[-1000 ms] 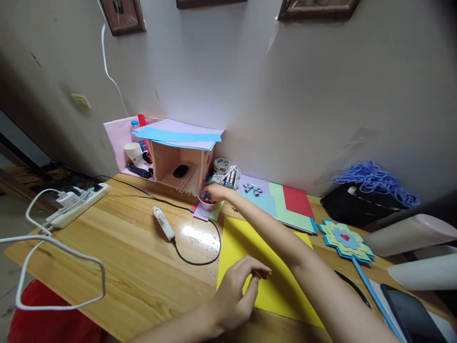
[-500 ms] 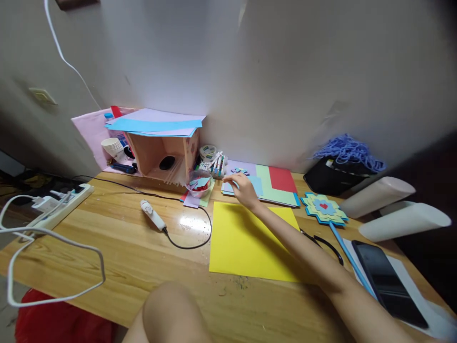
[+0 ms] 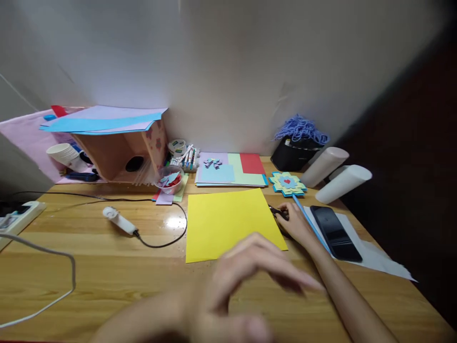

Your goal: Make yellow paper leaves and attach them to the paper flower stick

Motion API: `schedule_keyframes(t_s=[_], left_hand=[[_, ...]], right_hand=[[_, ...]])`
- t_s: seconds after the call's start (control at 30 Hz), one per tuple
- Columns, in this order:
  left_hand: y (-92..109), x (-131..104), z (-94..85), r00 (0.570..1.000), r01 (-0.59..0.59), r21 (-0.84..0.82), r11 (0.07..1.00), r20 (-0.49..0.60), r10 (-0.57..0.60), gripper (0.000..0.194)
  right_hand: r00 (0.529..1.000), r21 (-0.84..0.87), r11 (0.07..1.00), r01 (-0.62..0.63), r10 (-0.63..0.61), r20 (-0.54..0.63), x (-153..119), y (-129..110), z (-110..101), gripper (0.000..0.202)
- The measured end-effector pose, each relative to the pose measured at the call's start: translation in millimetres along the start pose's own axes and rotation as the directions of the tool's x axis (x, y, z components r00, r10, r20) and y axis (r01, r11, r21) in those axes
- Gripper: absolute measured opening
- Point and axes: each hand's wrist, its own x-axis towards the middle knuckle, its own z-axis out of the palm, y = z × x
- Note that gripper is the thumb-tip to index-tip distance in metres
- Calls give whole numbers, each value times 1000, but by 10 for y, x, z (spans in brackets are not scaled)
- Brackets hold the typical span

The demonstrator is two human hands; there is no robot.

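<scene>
My right hand [image 3: 295, 223] is at the right edge of a yellow paper sheet [image 3: 228, 219], its fingers closed on black scissors [image 3: 277, 212] that it partly hides. In the foreground my left hand [image 3: 246, 281] hangs over the table, blurred, with thumb and fingers apart and nothing in it. Just right of my right hand lies a blue stick with a layered paper flower [image 3: 287, 182] at its top, marked with a red heart.
A pink box with a paper roof [image 3: 107, 119], a tub of paper scraps [image 3: 170, 179] and markers stand behind. A glue gun [image 3: 119, 221] with its cable lies left. Coloured sheets [image 3: 250, 178], a phone [image 3: 335, 233] and white rolls [image 3: 342, 183] are also there.
My right hand has moved from above the coloured sheets down to the scissors on the right. My left hand has risen into the foreground. The view has turned right.
</scene>
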Motion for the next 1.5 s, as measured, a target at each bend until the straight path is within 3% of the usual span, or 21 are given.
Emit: schedule_keyframes(t_s=[0.07,0.13,0.23,0.3,0.37,0.43,0.53,0.63,0.73,0.87,1.03,1.13,1.2,1.27,1.33,1.4,1.43,1.5], left_hand=[[-380,243,34,997,50,138,989,55,-58,36],[-800,324,103,993,102,341,935,28,-118,43],[-1277,226,192,991,95,577,811,25,-134,62],[-1418,143,210,991,72,634,770,41,-127,63],[-1447,103,199,993,52,652,756,47,-110,50],[-1422,100,175,995,24,650,759,54,-78,35],[-1378,103,144,994,-14,639,769,91,-58,32],[-1349,79,150,986,-12,655,756,132,-99,48],[-1327,69,209,988,-19,694,720,125,-94,58],[-1318,100,307,992,-32,738,674,104,-67,24],[-1302,99,329,995,-29,751,659,82,-50,29],[-1295,81,340,1000,-27,754,657,27,11,53],[-1308,72,359,998,-31,756,653,-14,64,42],[-1328,62,375,994,-20,751,661,-55,94,20],[-1340,53,373,991,23,720,694,-110,81,13],[-1337,47,356,983,108,669,735,-183,22,13],[-1331,47,346,976,155,643,750,-215,-17,15],[-1318,51,329,966,221,603,766,-244,-87,23]], right_hand=[[1000,-108,994,29,-28,4,-57,88,-11,19],[998,-177,983,57,-58,0,-80,111,-10,18],[999,-264,964,31,-39,-27,-84,106,-33,14],[997,-316,948,-19,-7,-82,-88,98,-77,14],[991,-315,948,-44,2,-131,-102,71,-130,16],[995,-215,976,-21,-2,-104,-122,14,-168,17],[997,37,999,-37,35,66,-164,-109,-176,20],[969,230,962,-151,98,226,-223,-205,-151,24],[923,328,907,-263,138,359,-280,-238,-146,33],[880,415,824,-386,195,432,-315,-233,-184,34],[817,529,672,-519,207,538,-330,-303,-257,50],[827,647,535,-543,210,521,-343,-428,-306,68],[855,701,500,-508,195,480,-357,-512,-359,67],[859,689,540,-484,143,491,-379,-567,-441,53],[809,628,587,-511,81,583,-404,-583,-545,39],[766,601,601,-526,29,642,-416,-559,-636,43],[777,603,621,-501,16,629,-410,-535,-663,45],[852,581,726,-368,14,523,-364,-472,-658,43]])
